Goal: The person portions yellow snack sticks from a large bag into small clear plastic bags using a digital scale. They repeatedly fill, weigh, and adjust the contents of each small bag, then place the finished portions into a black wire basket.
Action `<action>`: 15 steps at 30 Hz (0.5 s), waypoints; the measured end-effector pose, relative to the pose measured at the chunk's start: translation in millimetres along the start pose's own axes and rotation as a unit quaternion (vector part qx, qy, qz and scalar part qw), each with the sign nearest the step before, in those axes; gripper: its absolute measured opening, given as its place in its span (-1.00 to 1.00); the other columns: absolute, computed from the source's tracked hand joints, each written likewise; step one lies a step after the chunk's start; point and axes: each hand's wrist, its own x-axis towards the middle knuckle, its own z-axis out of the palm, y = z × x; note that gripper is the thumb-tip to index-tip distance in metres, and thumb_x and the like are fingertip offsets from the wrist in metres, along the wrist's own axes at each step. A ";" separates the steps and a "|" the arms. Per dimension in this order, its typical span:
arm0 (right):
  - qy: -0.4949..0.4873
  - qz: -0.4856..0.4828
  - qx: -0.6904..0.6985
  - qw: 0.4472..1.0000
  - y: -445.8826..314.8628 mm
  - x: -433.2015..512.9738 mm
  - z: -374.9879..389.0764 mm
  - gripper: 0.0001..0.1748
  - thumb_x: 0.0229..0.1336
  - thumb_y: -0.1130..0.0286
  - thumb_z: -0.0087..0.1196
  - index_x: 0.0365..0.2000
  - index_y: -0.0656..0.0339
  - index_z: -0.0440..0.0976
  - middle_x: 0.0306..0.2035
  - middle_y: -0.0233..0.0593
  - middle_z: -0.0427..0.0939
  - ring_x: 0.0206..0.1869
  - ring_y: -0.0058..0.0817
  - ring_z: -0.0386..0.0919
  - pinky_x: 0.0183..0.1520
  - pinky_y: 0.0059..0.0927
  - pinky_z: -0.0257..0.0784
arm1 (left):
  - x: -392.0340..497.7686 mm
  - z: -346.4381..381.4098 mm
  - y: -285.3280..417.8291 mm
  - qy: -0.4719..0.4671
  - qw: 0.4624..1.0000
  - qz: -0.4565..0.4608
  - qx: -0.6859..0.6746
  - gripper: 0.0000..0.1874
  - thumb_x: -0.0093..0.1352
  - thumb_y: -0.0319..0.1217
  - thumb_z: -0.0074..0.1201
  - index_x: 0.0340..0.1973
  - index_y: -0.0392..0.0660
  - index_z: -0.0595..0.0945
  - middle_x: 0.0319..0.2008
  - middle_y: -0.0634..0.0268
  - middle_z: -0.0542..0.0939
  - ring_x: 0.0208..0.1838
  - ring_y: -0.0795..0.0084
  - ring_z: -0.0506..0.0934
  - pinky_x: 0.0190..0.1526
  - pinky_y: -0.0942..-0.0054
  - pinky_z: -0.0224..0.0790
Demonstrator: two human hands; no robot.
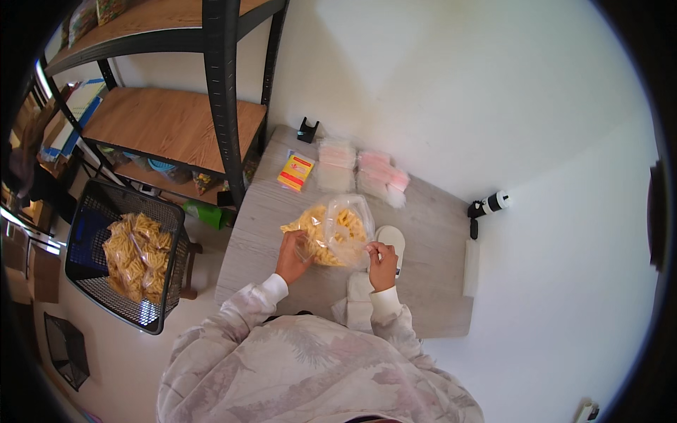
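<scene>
In front of me on the table is a large clear plastic bag of yellow twisted snack or pasta pieces [313,219]. A clear plastic bag or container [346,209] overlaps its right side, with yellow pieces showing through; which of the two it is, I cannot tell. My left hand [294,258] grips clear plastic at the bag's lower left edge. With thumb and fingertips, my right hand [383,261] pinches a clear plastic edge at the lower right. A white kitchen scale [392,239] lies just behind that hand, partly hidden by it.
Stacked clear bags [336,165], pinkish plastic bags [381,174] and a yellow-red packet [296,172] lie at the back. White packets [359,301] sit near my body. Left stand a dark basket [177,254] holding filled bags [136,256] and a shelf rack [222,106]. A bottle [489,204] stands right.
</scene>
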 end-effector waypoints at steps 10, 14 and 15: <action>-0.111 0.218 0.249 0.937 21.0 -15.0 16.2 -0.80 0.28 0.42 0.09 -0.27 0.37 0.59 -0.28 -0.19 0.71 -0.31 -0.44 0.56 -0.18 -0.42 0.41 | 3.9 -7.0 5.7 -0.010 1.000 -0.005 0.001 -0.20 0.00 -0.52 0.53 0.13 -0.18 0.41 0.05 0.07 0.43 0.05 0.10 0.51 0.11 0.21 0.42; -0.101 0.304 0.348 0.881 32.3 -5.2 7.1 -0.80 0.25 0.41 0.06 -0.24 0.35 0.56 -0.29 -0.22 0.71 -0.33 -0.60 0.50 -0.21 -0.58 0.35 | 9.4 -21.1 22.4 -0.041 0.998 0.014 0.049 -0.16 -0.02 -0.47 0.56 0.14 -0.17 0.40 0.06 0.09 0.42 0.04 0.13 0.51 0.11 0.20 0.41; -0.093 0.323 0.373 0.865 30.8 -2.4 2.9 -0.80 0.24 0.41 0.06 -0.24 0.34 0.56 -0.30 -0.22 0.71 -0.34 -0.63 0.48 -0.21 -0.61 0.33 | 10.4 -25.4 27.2 -0.041 0.998 0.020 0.052 -0.15 -0.03 -0.46 0.57 0.14 -0.17 0.40 0.06 0.09 0.42 0.04 0.12 0.51 0.10 0.20 0.41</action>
